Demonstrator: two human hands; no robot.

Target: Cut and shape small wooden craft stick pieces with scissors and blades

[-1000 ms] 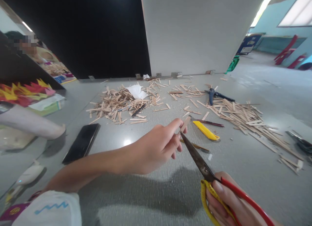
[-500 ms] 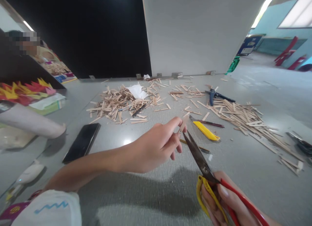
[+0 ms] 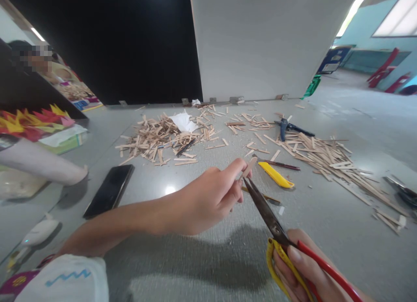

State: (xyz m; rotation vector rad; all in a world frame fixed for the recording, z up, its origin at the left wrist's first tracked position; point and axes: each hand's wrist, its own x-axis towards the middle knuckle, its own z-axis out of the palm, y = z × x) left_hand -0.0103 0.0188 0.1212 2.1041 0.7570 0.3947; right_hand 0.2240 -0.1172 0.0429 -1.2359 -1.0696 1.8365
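Between its thumb and fingers, my left hand [image 3: 215,195] pinches a short wooden stick [image 3: 250,166] with a rounded end, held above the table. My right hand [image 3: 302,267] is wrapped round the handles of a pair of scissors [image 3: 269,213], one handle yellow and the other red. The scissor tips are close together beside the lower end of the stick; I cannot tell whether they touch it. Just beyond lie a yellow box cutter [image 3: 276,175] and a thin dark red tool [image 3: 280,164]. A pencil-like tool [image 3: 265,197] is partly hidden behind the scissors.
A heap of cut wooden pieces [image 3: 156,137] with a white crumpled tissue [image 3: 184,121] lies behind my left hand. More sticks [image 3: 325,154] and blue-handled pliers [image 3: 289,129] are to the right. A phone [image 3: 109,191] lies at left. A black and white panel [image 3: 254,45] stands behind; a person is far left.
The scissor blades have closed together near the stick, and my right hand has moved slightly right. The stick now leans more to the right in my left fingers.
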